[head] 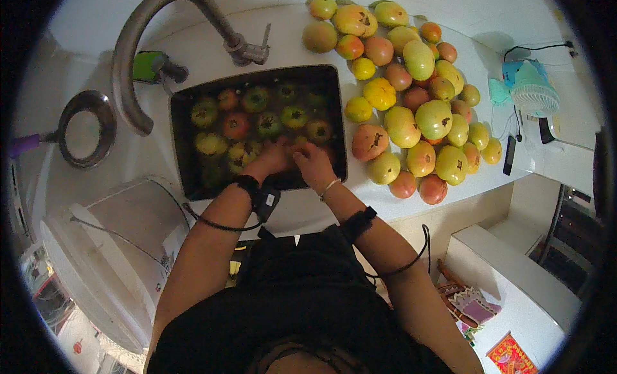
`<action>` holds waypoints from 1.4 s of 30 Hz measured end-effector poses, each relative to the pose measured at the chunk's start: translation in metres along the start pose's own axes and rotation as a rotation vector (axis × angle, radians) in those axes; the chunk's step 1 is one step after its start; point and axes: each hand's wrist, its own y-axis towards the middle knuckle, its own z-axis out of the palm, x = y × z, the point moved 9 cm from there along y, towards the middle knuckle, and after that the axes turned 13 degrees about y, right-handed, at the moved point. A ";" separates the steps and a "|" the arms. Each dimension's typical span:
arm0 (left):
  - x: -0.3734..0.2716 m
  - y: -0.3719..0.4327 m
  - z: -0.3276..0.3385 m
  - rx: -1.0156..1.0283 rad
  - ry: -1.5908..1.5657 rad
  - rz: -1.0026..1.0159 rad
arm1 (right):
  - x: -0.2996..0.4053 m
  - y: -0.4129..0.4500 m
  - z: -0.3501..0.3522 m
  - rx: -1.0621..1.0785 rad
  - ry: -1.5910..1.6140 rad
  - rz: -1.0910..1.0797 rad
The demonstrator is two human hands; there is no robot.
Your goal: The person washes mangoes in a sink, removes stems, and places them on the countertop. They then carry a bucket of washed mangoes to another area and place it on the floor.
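Note:
A dark rectangular sink [179, 147] holds water with several tomatoes in it, green, yellow and red. My left hand [271, 159] reaches into the water over the near-right part of the sink, its fingers partly under the surface. Close beside it, my right hand [312, 163] has its fingers curled, with the thumb on top. A small yellowish patch, perhaps a tomato, shows at the fingertips; whether either hand grips it is hidden. Near my hands lie a yellow-green tomato [242, 151], a green one [268, 124] and a reddish one [235, 126].
Many yellow and pink tomatoes [434, 119] are heaped on the white counter right of the sink. A metal faucet [131, 85] arches over the sink's left side. Left stands a small pan [86, 133] with a purple handle. A small turquoise fan [534, 97] is at far right.

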 end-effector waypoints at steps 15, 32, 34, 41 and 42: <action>-0.084 -0.070 -0.073 0.205 -1.173 0.002 | 0.112 -0.058 -0.012 -0.016 -0.249 -0.649; -0.050 -0.079 -0.098 -0.312 -1.249 0.069 | 0.231 0.041 -0.022 0.030 -0.359 -0.849; -0.015 -0.081 -0.090 -0.340 -1.148 -0.103 | 0.274 0.081 -0.030 -0.043 -0.458 -1.057; 0.118 -0.091 -0.084 -0.902 -0.362 -0.253 | 0.295 0.226 -0.004 0.113 -0.935 -0.911; 0.128 -0.091 -0.083 -0.884 -0.122 -0.256 | 0.286 0.241 0.003 0.188 -0.950 -0.824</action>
